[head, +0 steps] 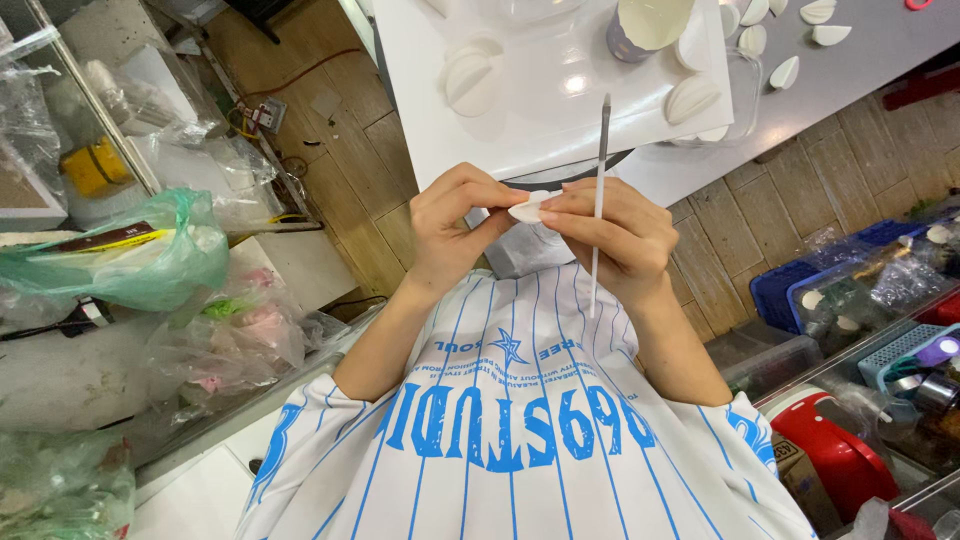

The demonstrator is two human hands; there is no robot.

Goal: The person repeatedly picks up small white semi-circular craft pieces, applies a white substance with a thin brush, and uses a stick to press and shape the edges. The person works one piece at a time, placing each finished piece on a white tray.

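Basically: small white piece (pixel 525 210) at frame centre, pinched between thumb and fingertips of both hands. Left hand (pixel 455 225) closed on it; right hand (pixel 615 235) also grips a thin grey stick tool (pixel 601 180). Likely light, thin, fragile; hold edges, gentle pressure.

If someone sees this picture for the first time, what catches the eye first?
At the centre, the left hand and right hand pinch a small white piece; the right one also holds a thin stick. Similar white pieces lie on the white table above.
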